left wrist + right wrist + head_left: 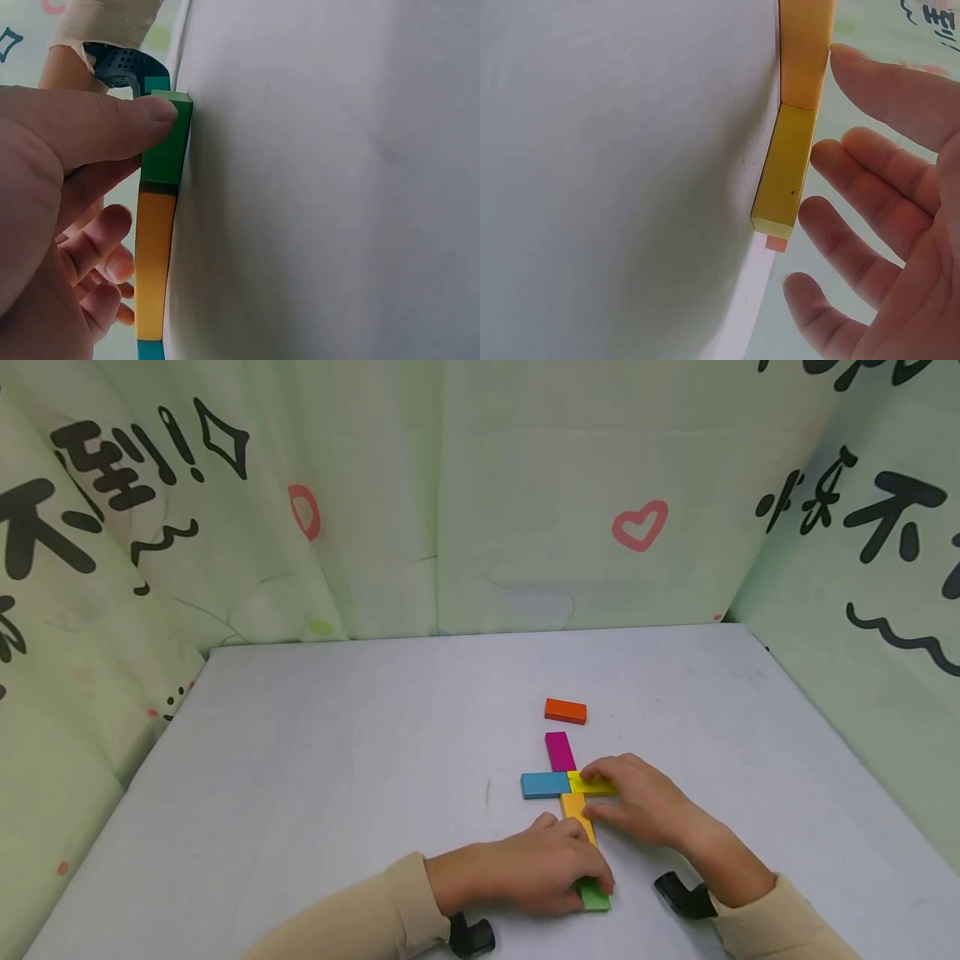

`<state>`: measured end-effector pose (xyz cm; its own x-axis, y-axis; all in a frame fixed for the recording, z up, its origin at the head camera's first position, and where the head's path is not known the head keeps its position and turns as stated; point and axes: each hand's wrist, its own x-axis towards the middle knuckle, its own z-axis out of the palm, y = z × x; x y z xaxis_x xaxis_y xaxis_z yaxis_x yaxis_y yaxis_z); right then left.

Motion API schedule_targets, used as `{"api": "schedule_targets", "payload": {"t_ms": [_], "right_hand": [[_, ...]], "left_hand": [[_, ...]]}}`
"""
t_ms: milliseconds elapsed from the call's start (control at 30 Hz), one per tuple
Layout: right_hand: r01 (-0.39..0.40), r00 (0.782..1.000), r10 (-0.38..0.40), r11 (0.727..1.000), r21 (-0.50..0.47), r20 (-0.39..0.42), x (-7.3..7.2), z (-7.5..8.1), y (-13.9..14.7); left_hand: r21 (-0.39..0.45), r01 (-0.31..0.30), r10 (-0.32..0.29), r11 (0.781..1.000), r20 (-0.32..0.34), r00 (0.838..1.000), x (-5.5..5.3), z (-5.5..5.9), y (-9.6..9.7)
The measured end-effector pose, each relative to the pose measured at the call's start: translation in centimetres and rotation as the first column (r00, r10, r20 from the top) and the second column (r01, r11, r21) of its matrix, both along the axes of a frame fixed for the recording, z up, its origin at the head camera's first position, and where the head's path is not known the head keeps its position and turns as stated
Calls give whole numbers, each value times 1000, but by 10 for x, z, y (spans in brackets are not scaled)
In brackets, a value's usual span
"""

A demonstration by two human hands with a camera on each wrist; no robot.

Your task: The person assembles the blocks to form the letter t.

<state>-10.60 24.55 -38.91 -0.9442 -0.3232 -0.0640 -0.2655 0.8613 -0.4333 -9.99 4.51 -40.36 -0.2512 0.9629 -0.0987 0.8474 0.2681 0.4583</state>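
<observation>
My left hand (pixel 551 868) pinches a green block (pixel 169 142) between thumb and fingers, at the near end of a row of blocks. One end of the green block meets an orange-yellow block (pixel 573 807), which leads away from me. Beyond that, a blue block (pixel 545 786) and a yellow block (pixel 786 169) lie end to end crosswise. From their junction a magenta block (pixel 560 752) points toward the back. My right hand (pixel 645 802) is at the yellow block, its fingers loosely extended and fingertips at the top of the block, the thumb by the orange-yellow one.
An orange-red block (pixel 566 711) lies apart, behind the magenta one. All the blocks lie on a white table (pixel 337 752). Pale green curtains (pixel 510 460) with dark lettering and hearts hang round its back and sides. Dark straps show at both wrists, by beige sleeves (pixel 375 910).
</observation>
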Motion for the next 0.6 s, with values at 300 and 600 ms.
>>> {"api": "schedule_targets", "payload": {"t_ms": [300, 600], "right_hand": [[-5, 1000, 5, 1000, -6, -6, 0, 1, 1], [-9, 1000, 9, 1000, -5, -2, -1, 0, 1]], "left_hand": [[-23, 29, -32, 999, -129, 991, 1, 4, 7], [-9, 38, -38, 999, -136, 990, 0, 3, 9]]}}
